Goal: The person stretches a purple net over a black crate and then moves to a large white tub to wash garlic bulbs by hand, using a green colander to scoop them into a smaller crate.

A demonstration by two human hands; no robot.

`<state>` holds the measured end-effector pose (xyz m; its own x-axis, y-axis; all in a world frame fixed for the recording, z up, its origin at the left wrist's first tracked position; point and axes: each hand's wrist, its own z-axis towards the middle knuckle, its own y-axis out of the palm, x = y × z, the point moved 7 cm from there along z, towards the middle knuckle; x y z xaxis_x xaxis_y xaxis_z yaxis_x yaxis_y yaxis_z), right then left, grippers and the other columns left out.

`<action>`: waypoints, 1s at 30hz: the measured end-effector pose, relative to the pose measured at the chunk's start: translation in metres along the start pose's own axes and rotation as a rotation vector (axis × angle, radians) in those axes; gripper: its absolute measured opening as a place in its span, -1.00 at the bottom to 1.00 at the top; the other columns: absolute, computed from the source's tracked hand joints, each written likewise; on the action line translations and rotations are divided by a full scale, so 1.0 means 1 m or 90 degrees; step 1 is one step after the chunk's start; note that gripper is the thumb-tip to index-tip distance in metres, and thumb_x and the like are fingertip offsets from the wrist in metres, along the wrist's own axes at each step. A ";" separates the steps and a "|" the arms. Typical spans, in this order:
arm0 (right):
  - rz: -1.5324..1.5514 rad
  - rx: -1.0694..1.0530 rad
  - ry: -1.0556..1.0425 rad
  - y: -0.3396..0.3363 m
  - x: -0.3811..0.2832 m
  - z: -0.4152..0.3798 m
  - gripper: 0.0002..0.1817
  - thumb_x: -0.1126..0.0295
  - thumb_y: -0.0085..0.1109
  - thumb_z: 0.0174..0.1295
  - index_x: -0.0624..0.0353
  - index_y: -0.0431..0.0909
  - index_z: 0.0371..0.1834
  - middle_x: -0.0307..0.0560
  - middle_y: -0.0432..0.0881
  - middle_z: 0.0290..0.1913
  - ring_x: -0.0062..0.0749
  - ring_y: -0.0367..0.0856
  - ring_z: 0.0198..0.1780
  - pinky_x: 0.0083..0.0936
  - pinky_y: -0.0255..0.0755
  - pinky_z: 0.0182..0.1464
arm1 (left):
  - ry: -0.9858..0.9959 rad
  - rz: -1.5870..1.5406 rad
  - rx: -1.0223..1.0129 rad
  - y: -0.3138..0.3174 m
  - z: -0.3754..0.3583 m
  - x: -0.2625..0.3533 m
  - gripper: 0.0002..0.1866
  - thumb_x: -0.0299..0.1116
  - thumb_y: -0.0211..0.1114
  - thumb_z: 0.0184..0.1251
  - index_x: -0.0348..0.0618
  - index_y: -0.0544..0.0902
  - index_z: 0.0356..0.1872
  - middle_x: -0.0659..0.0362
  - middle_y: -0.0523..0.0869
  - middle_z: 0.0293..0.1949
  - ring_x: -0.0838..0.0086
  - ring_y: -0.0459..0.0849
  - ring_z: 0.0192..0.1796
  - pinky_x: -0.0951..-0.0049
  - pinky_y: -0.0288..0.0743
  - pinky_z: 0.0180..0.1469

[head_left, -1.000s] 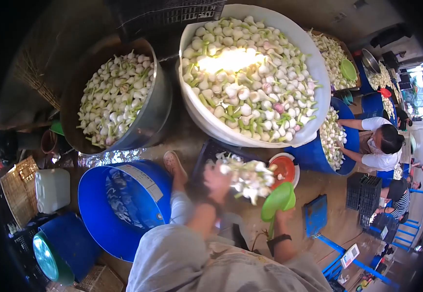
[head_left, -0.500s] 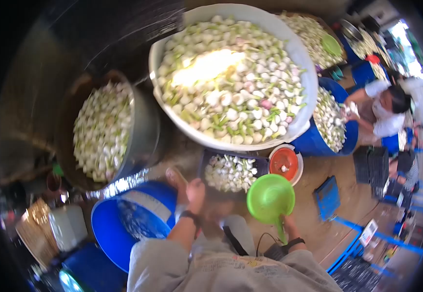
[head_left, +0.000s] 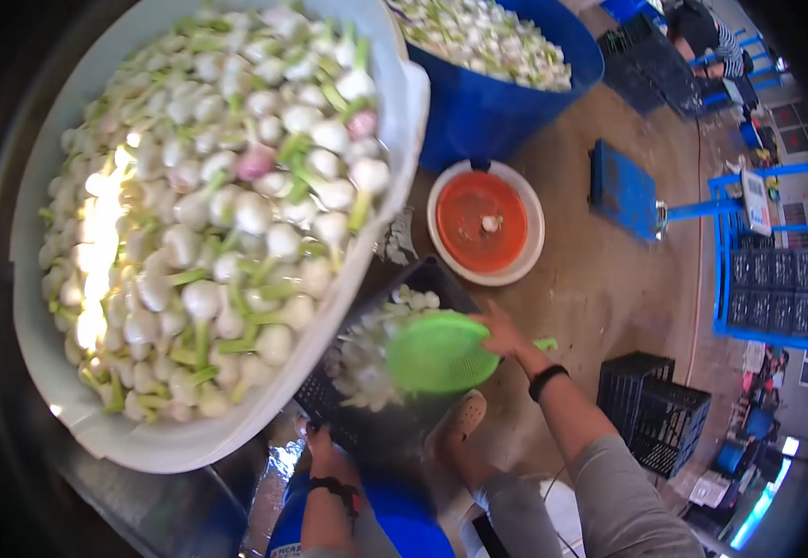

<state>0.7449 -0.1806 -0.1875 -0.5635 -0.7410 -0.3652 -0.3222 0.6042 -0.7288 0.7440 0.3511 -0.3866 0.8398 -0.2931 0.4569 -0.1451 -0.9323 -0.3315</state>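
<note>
My right hand [head_left: 508, 337] is closed on a green plastic strainer [head_left: 446, 352] where its handle meets the bowl. The handle end pokes out past my wrist side. The strainer is tilted over a black crate [head_left: 434, 279] that holds peeled-looking white garlic bulbs [head_left: 367, 358], which are blurred. My left hand [head_left: 320, 446] is at the crate's near left edge, its fingers curled there and partly hidden. A big white tub [head_left: 409, 139] heaped with wet garlic bulbs [head_left: 204, 298] and green stem stubs stands close by on the left.
Beyond the crate stands an orange basin [head_left: 478, 237] with one bulb in it. A blue barrel [head_left: 478, 116] of garlic is behind. To the right are a blue platform scale [head_left: 622, 191] and stacked black crates [head_left: 660, 414]. Another person [head_left: 706, 42] works far off.
My view has swung right and come nearer the crate. The strainer has moved from beside my right leg to over the crate and tilted. The left hand stays by the crate's edge.
</note>
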 end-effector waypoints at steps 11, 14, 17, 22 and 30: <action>0.265 0.138 0.018 -0.008 0.038 -0.022 -0.37 0.49 0.03 -0.15 -0.04 0.39 0.15 0.05 0.47 0.02 -0.07 0.38 0.12 -0.34 0.25 0.18 | 0.029 -0.157 0.095 0.020 -0.065 0.065 -0.60 -0.58 0.13 0.06 -0.27 0.43 0.01 0.12 0.59 -0.22 0.38 0.57 -0.23 0.39 0.48 -0.16; 0.393 0.181 0.064 -0.008 0.079 -0.080 -0.37 0.56 0.00 -0.16 0.10 0.38 0.15 0.01 0.50 0.00 -0.23 0.45 0.06 -0.44 0.28 0.13 | -0.031 -0.180 0.086 0.045 -0.131 0.116 -0.61 -0.62 0.08 0.00 -0.26 0.45 -0.04 0.11 0.59 -0.24 0.35 0.59 -0.25 0.39 0.48 -0.17; 0.509 0.215 0.228 0.011 0.133 -0.122 -0.36 0.63 -0.02 -0.18 0.19 0.37 0.15 0.07 0.50 0.06 -0.22 0.43 0.13 -0.45 0.23 0.19 | 0.038 -0.090 0.034 0.089 -0.142 0.158 -0.74 -0.54 0.12 0.03 -0.25 0.50 -0.18 0.16 0.58 -0.28 0.43 0.53 -0.34 0.45 0.42 -0.29; 0.538 0.230 0.210 0.021 0.170 -0.136 -0.36 0.65 -0.06 -0.20 0.24 0.35 0.14 0.11 0.48 0.06 -0.18 0.43 0.13 -0.45 0.23 0.19 | 0.085 -0.064 -0.034 0.153 -0.101 0.183 -0.67 -0.49 0.19 0.02 -0.26 0.53 -0.11 0.22 0.61 -0.31 0.49 0.53 -0.30 0.44 0.40 -0.29; 0.763 0.267 0.197 -0.041 0.101 -0.198 -0.32 0.62 -0.07 -0.08 0.24 0.16 0.27 -0.01 0.35 0.17 -0.28 0.30 0.18 -0.44 0.16 0.21 | 0.568 0.387 -0.139 0.175 -0.257 0.279 -0.69 -0.50 0.02 0.14 -0.20 0.56 -0.08 -0.04 0.62 -0.13 0.11 0.57 -0.05 0.28 0.41 0.05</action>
<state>0.5505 -0.2227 -0.0800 -0.5013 0.3230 -0.8027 0.7277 0.6593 -0.1891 0.8189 0.0518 -0.1050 -0.0696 -0.6821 0.7280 -0.5689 -0.5723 -0.5906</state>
